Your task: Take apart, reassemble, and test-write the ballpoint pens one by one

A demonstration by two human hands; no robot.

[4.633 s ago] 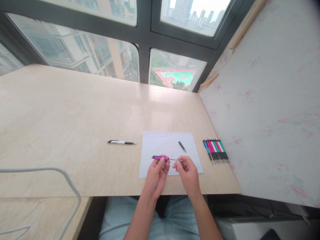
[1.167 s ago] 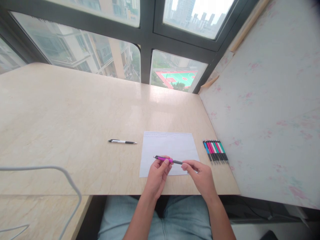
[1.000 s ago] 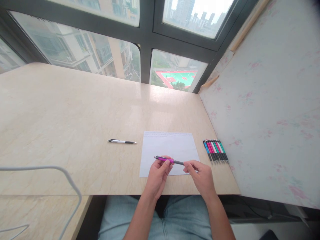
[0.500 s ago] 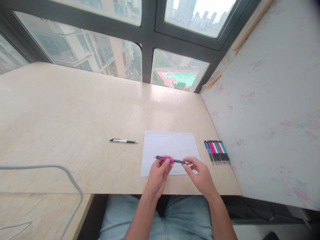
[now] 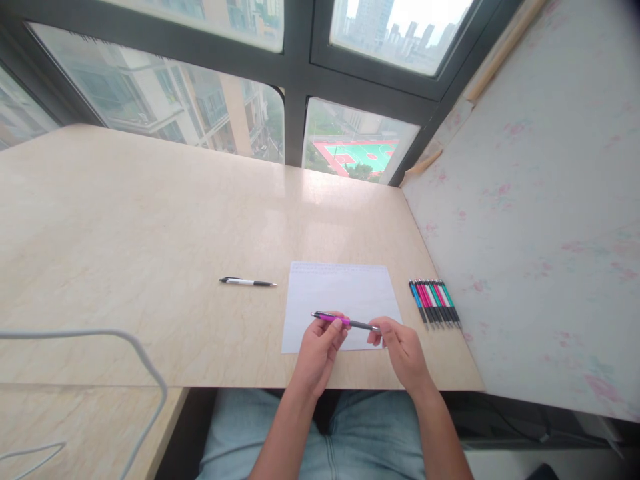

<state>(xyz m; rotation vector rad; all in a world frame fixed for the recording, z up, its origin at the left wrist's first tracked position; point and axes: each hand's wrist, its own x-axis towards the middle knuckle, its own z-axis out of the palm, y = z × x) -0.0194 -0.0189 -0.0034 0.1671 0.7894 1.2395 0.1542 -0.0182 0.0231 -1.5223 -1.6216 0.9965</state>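
A purple pen [image 5: 360, 325] with a dark grip and a silver tip is held level above a white sheet of paper [image 5: 340, 287]. My left hand [image 5: 321, 343] is closed around its purple barrel, clip end to the left. At the tip end, the fingers of my right hand [image 5: 397, 343] are pinched together on the pen's point. Faint lines of writing run along the top of the paper. To the left of the sheet lies a white and black pen [image 5: 247, 283] on the tabletop.
A row of several pens [image 5: 434, 303] in blue, pink, white and green lies right of the paper, near the wall [image 5: 540, 233]. A grey cable [image 5: 125, 337] loops over the left front of the table [image 5: 150, 233]. Windows stand behind the table.
My right hand's fingers have shifted and curled more at the pen tip, the thumb now on top. The pen and my left hand have moved very slightly right.
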